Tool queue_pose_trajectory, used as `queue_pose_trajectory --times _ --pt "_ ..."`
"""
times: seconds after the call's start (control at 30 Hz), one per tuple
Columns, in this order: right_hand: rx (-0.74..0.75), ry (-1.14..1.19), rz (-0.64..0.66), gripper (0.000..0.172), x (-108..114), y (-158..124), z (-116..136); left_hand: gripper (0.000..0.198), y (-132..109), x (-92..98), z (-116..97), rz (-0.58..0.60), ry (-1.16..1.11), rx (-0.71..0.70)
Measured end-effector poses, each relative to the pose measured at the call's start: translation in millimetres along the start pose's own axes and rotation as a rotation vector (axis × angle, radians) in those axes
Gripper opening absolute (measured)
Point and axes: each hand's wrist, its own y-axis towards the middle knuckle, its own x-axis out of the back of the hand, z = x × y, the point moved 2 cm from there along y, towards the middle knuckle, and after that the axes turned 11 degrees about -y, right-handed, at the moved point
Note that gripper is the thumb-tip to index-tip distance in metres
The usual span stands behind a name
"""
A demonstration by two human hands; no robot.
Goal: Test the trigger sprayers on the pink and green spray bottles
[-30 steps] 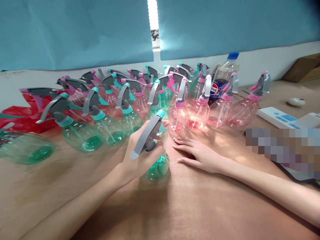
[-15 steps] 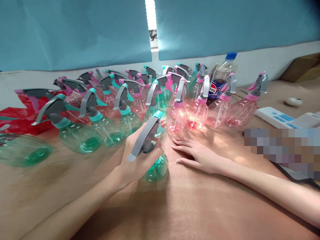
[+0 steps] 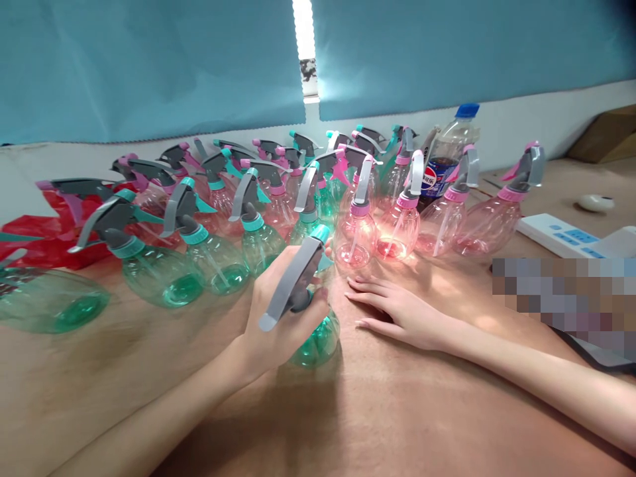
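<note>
My left hand (image 3: 271, 318) is wrapped round the neck of a green spray bottle (image 3: 318, 341) with a grey trigger head and teal nozzle. That bottle stands on the wooden table (image 3: 397, 411); part of it is hidden behind my fingers. To its right, my right hand (image 3: 397, 308) lies flat on the wood, fingers stretched out and touching no bottle. Just behind that hand stands a pink spray bottle (image 3: 354, 242). Another green spray bottle (image 3: 218, 265) is left of my left hand, in a row of similar green ones.
Rows of green and pink spray bottles reach back to the wall. A cola bottle (image 3: 447, 156) with a blue cap stands behind the pink ones. At the right are a white power strip (image 3: 556, 235) and a blurred-out flat object (image 3: 571, 298). Red plastic (image 3: 44, 238) lies at the left.
The whole view has shifted slightly, so things sit a little further right. My left hand keeps its hold on the green spray bottle, and my right hand stays flat on the table.
</note>
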Motion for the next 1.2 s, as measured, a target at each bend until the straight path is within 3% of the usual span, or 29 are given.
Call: queue_pose_trajectory --times 1.2 --pt "0.001 0.000 0.021 0.053 2.5 1.5 1.0 0.017 -1.0 -0.5 -1.0 -0.019 -0.007 0.072"
